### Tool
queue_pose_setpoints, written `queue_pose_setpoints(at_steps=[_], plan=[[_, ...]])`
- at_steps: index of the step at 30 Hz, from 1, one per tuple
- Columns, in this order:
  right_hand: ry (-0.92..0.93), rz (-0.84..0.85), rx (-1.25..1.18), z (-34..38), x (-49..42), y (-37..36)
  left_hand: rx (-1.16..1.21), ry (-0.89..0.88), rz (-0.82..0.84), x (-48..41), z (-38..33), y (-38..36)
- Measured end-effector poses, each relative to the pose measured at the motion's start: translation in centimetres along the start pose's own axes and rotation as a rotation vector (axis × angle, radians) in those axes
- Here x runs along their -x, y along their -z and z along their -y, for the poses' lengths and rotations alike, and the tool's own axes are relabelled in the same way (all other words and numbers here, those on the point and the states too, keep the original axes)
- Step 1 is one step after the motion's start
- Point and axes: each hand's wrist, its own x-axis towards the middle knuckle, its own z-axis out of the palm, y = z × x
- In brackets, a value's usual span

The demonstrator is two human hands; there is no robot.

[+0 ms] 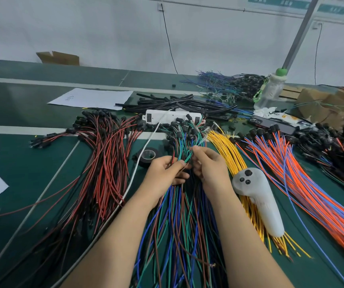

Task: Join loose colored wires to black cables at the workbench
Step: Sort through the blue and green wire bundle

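Note:
A mixed bundle of blue, green and brown wires (179, 215) runs down the middle of the green bench. Over it, my left hand (165, 173) pinches a thin red and green wire between thumb and fingers. My right hand (208, 165) curls its fingers round wires close beside the left, the fingertips nearly meeting. Black connector ends (177, 132) cluster just beyond the hands. Thick black cables (179, 104) lie in a heap farther back.
Red and black wires (104, 163) spread at the left, yellow wires (229, 150) and orange-blue wires (304, 179) at the right. A white controller (258, 200) lies on the yellow ones. Black tape roll (148, 155), white power strip (167, 117), plastic bottle (270, 90), paper sheet (92, 98).

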Motion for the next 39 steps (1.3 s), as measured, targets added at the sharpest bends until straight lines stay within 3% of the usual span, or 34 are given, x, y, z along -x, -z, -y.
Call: queue_pose_setpoints(at_steps=[5,14,24,29,39], plan=[[0.091,-0.027,0.171,-0.2,0.0,0.0,0.053,0.02,-0.032,-0.1,0.1,0.1],[0.146,-0.048,0.193,-0.5,-0.1,-0.1,0.228,0.088,-0.07,-0.2,-0.2,0.5],[0.173,-0.187,0.306,-1.2,-0.5,-0.4,0.221,0.058,-0.017,-0.1,-0.1,0.2],[0.23,-0.089,0.381,-0.9,-0.2,-0.6,0.16,0.02,-0.013,-0.1,0.0,0.1],[0.229,-0.033,0.236,-0.5,0.2,-0.9,0.245,0.069,-0.042,-0.4,-0.1,0.4]])
